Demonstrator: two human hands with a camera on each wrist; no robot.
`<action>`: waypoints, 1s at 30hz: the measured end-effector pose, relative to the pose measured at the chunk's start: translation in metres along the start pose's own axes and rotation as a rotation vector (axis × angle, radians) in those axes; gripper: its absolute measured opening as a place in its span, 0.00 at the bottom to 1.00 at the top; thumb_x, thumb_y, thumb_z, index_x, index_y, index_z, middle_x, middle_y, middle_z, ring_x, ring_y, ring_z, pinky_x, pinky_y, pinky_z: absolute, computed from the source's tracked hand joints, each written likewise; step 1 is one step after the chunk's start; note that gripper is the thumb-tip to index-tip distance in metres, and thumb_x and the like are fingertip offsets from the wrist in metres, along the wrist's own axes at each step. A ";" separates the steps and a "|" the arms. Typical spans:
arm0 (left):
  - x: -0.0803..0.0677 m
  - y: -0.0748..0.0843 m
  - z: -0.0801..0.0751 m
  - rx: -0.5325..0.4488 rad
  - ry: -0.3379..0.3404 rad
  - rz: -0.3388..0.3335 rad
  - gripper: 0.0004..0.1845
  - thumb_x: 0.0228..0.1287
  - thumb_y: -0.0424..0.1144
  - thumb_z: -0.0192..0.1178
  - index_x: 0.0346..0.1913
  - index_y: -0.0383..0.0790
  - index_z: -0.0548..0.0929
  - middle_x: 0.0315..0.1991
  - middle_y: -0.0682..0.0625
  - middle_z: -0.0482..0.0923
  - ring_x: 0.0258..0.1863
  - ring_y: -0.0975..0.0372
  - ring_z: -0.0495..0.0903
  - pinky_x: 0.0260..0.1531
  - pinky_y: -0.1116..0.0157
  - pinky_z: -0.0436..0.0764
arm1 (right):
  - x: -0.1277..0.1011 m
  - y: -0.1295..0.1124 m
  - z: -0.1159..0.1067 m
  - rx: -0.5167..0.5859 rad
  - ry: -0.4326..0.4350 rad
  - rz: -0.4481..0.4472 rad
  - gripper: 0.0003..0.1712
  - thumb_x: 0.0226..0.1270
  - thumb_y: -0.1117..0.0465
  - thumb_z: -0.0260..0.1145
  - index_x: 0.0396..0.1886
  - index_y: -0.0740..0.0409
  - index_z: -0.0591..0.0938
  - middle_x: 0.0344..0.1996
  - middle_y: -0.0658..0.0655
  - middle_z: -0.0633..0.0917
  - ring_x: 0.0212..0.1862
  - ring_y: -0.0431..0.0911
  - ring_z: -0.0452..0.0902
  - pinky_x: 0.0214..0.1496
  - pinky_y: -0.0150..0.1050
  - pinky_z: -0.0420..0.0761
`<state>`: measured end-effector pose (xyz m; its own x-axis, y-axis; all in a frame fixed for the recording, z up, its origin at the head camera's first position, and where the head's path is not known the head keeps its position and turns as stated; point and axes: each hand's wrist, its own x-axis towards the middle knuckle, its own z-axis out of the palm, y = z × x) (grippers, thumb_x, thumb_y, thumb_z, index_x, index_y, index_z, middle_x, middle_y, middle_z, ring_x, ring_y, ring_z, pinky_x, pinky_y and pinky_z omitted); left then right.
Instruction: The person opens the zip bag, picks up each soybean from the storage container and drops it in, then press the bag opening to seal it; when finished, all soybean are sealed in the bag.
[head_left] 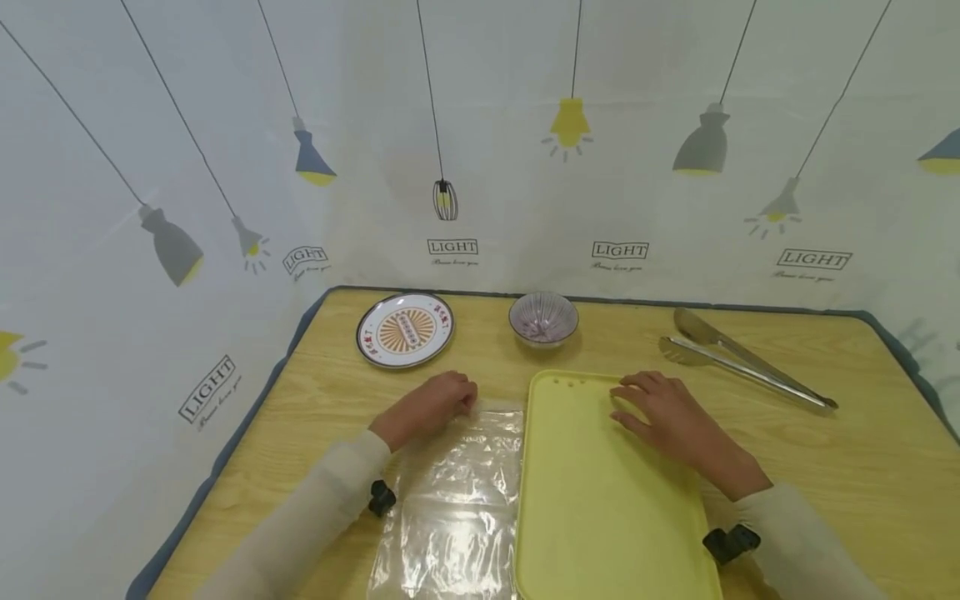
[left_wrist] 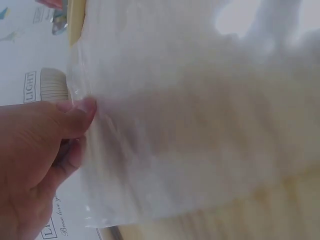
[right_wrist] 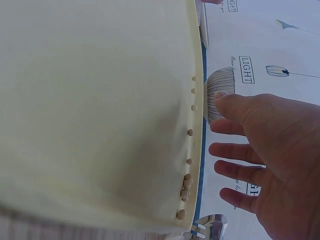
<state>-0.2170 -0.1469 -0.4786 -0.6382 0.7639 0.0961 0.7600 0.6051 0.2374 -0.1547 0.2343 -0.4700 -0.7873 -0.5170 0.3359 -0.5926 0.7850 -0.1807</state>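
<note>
Plastic bag [head_left: 457, 492] beside yellow tray [head_left: 592, 517]

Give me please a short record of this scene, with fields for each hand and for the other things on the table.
left hand: pinches the far edge of the clear plastic bag
right hand: fingers spread, resting on the yellow tray
bag position: flat on the wooden table, left of the tray
far edge: patterned plate, small striped bowl
right side: metal tongs

bright even light | soft shadows | wide-angle edge bend | left wrist blurred
</note>
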 end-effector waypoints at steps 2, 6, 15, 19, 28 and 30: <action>-0.003 0.003 0.001 0.025 0.030 0.011 0.07 0.63 0.27 0.64 0.33 0.42 0.81 0.33 0.52 0.78 0.35 0.63 0.75 0.39 0.67 0.80 | -0.001 0.000 0.000 0.005 0.005 0.002 0.19 0.63 0.58 0.73 0.52 0.63 0.85 0.50 0.64 0.85 0.55 0.60 0.79 0.51 0.62 0.78; -0.008 0.007 0.004 0.043 0.087 0.010 0.09 0.60 0.23 0.64 0.36 0.41 0.86 0.35 0.51 0.79 0.37 0.62 0.76 0.40 0.68 0.81 | -0.001 0.001 -0.001 0.009 0.019 0.004 0.19 0.63 0.59 0.73 0.51 0.62 0.85 0.50 0.63 0.85 0.55 0.60 0.79 0.52 0.63 0.77; -0.010 0.012 0.011 0.439 0.051 0.059 0.10 0.65 0.24 0.55 0.48 0.34 0.75 0.41 0.46 0.78 0.41 0.57 0.74 0.52 0.61 0.79 | -0.003 -0.001 -0.004 0.017 0.040 0.006 0.18 0.63 0.59 0.73 0.51 0.62 0.86 0.50 0.64 0.85 0.55 0.60 0.80 0.51 0.63 0.77; -0.013 0.014 0.004 0.434 0.079 0.043 0.14 0.63 0.23 0.55 0.51 0.32 0.72 0.43 0.43 0.79 0.47 0.53 0.79 0.63 0.58 0.78 | -0.006 -0.001 -0.006 0.024 0.032 0.015 0.18 0.64 0.59 0.73 0.51 0.62 0.86 0.50 0.63 0.85 0.55 0.60 0.80 0.52 0.63 0.76; -0.012 0.017 -0.004 0.351 0.091 0.055 0.17 0.65 0.20 0.52 0.55 0.29 0.71 0.38 0.41 0.86 0.45 0.51 0.82 0.57 0.58 0.81 | -0.010 0.002 -0.005 0.019 0.061 -0.003 0.18 0.63 0.60 0.73 0.51 0.63 0.86 0.49 0.64 0.85 0.54 0.59 0.80 0.51 0.63 0.76; -0.011 0.019 -0.010 0.341 0.080 0.037 0.16 0.63 0.19 0.53 0.52 0.31 0.71 0.27 0.46 0.81 0.37 0.55 0.79 0.46 0.59 0.81 | -0.011 0.003 -0.005 0.018 0.057 -0.002 0.18 0.64 0.60 0.73 0.51 0.63 0.85 0.49 0.63 0.85 0.54 0.59 0.80 0.51 0.63 0.76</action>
<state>-0.1972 -0.1459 -0.4660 -0.6070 0.7747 0.1774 0.7713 0.6280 -0.1033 -0.1475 0.2438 -0.4699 -0.7758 -0.4975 0.3882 -0.5971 0.7778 -0.1964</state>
